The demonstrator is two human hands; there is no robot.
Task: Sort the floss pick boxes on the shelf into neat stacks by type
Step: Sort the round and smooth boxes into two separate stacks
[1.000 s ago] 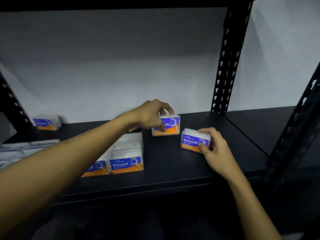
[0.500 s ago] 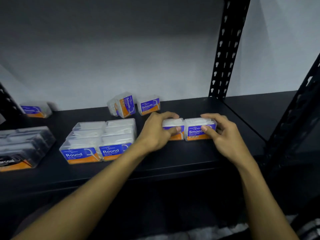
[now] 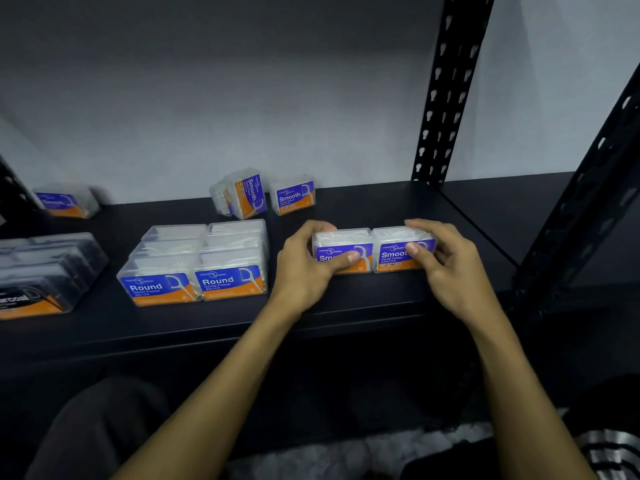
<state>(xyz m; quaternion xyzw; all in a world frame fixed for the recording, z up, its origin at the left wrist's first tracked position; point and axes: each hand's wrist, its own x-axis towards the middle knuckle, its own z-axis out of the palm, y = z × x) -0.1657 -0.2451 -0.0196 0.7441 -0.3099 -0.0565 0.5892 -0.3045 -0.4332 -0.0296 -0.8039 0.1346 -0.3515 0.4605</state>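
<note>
on the black shelf (image 3: 346, 306), 2 smooth boxes sit side by side near the front edge, touching each other, labels facing out. the left hand (image 3: 304, 268) is clamped on the left smooth box (image 3: 341, 249), thumb across its label and fingers curled over the back. the right hand (image 3: 446, 261) is clamped on the right smooth box (image 3: 398, 249) the same way, thumb on the label.

just left of them is the round block (image 3: 204, 261), a tidy 2-wide group of clear boxes running front to back, labels forward. further left, at the frame edge, is a group of dark charcoal boxes (image 3: 41, 275).

near the back wall stand 2 more smooth boxes: a tipped box (image 3: 242, 194) standing on end, and an upright box (image 3: 294, 197) just beside it. a blurred box (image 3: 64, 202) sits alone at the far back left.
</note>
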